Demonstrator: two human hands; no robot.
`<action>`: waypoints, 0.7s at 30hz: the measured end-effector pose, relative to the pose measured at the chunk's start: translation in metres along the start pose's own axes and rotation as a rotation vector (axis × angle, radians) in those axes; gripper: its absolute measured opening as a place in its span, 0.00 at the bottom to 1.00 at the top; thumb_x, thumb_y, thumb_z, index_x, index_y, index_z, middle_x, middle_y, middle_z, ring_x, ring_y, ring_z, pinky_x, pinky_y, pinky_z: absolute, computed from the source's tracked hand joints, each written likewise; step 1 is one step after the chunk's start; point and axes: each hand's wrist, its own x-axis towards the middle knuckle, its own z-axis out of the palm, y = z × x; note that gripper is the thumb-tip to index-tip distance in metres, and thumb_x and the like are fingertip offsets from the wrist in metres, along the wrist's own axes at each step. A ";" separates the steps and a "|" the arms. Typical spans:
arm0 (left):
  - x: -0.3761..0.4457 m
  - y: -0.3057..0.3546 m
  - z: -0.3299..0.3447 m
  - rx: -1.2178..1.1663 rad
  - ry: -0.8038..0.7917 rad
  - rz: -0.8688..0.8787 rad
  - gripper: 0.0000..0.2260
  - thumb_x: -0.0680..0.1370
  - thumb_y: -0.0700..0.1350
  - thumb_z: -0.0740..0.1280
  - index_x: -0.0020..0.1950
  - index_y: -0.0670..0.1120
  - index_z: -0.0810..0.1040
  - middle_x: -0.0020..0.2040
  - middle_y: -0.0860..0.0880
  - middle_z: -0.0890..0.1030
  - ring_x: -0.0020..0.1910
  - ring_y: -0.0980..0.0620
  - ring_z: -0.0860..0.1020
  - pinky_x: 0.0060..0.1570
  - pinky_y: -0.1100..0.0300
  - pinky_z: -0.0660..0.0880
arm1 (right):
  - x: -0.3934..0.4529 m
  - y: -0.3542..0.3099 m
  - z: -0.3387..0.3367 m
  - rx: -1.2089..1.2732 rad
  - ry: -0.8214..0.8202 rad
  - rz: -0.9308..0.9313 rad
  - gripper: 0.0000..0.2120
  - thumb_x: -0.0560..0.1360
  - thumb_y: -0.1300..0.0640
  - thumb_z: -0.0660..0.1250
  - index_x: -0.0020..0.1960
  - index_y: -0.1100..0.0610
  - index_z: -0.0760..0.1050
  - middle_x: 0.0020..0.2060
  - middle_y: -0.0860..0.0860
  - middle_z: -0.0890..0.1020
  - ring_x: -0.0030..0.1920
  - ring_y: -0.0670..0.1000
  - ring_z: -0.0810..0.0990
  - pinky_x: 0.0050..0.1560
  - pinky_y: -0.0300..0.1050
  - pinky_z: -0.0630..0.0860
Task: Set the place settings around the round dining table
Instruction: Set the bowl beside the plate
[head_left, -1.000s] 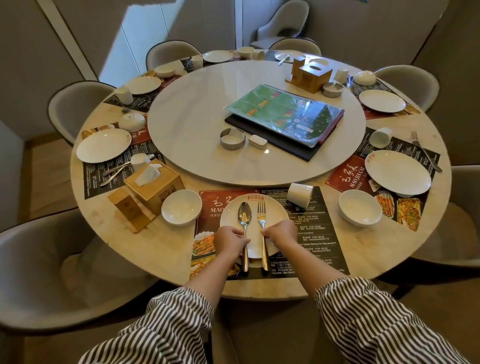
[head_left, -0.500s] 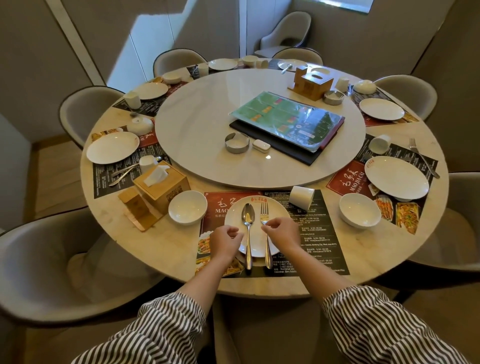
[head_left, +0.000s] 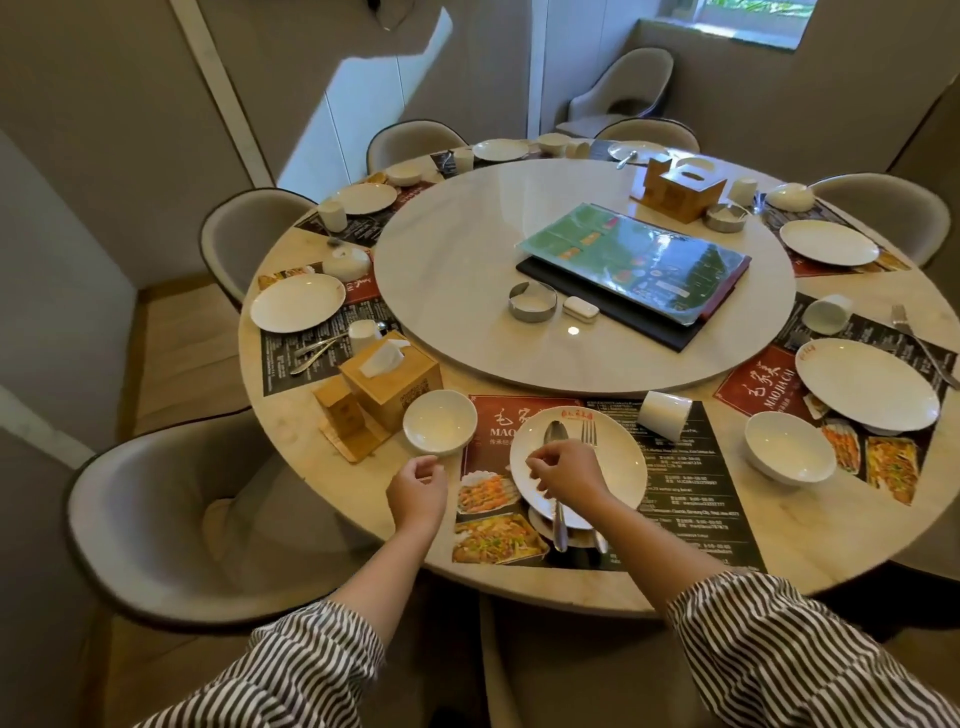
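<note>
Right hand (head_left: 566, 470) hovers over the plate (head_left: 618, 467), fingers (head_left: 535, 460) loosely curled and holding nothing. Spoon (head_left: 556, 434) and fork (head_left: 588, 432) lie side by side on the plate, right beneath those fingers. Left hand (head_left: 418, 488) hangs loosely curled and empty above the table (head_left: 857, 540), its fingers just short of the small bowl (head_left: 440, 427).
</note>
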 end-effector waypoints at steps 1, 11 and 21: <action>0.010 -0.001 -0.004 -0.014 0.020 -0.033 0.05 0.77 0.44 0.66 0.51 0.48 0.79 0.49 0.48 0.83 0.48 0.48 0.81 0.51 0.52 0.79 | 0.006 -0.006 0.004 -0.008 0.006 0.004 0.07 0.77 0.60 0.68 0.50 0.62 0.83 0.37 0.53 0.84 0.32 0.48 0.83 0.36 0.39 0.81; 0.088 -0.006 -0.008 -0.050 -0.032 -0.156 0.14 0.76 0.48 0.69 0.59 0.43 0.80 0.56 0.46 0.82 0.51 0.47 0.81 0.55 0.49 0.79 | 0.056 -0.050 0.058 0.111 0.095 0.168 0.10 0.77 0.56 0.69 0.40 0.60 0.84 0.32 0.51 0.83 0.32 0.44 0.80 0.41 0.38 0.78; 0.110 -0.011 0.003 -0.076 -0.049 -0.157 0.15 0.75 0.44 0.72 0.60 0.42 0.80 0.56 0.45 0.82 0.51 0.47 0.81 0.53 0.49 0.80 | 0.074 -0.057 0.089 0.126 0.121 0.209 0.07 0.76 0.60 0.70 0.44 0.64 0.83 0.39 0.57 0.85 0.36 0.49 0.85 0.43 0.46 0.83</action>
